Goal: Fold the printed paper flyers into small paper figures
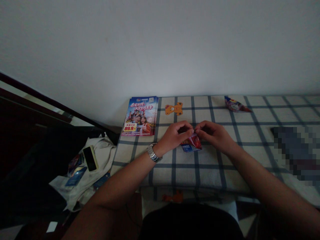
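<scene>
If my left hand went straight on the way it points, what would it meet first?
Most likely your right hand, which faces your left hand across the top of the folded paper; whether the two hands touch is hard to tell.

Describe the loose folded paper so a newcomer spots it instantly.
On the checked tablecloth, look toward the wall, right of the bear print. There lies the folded paper, bluish with a reddish tip. Unlike the piece between left hand and right hand, it's untouched.
</scene>
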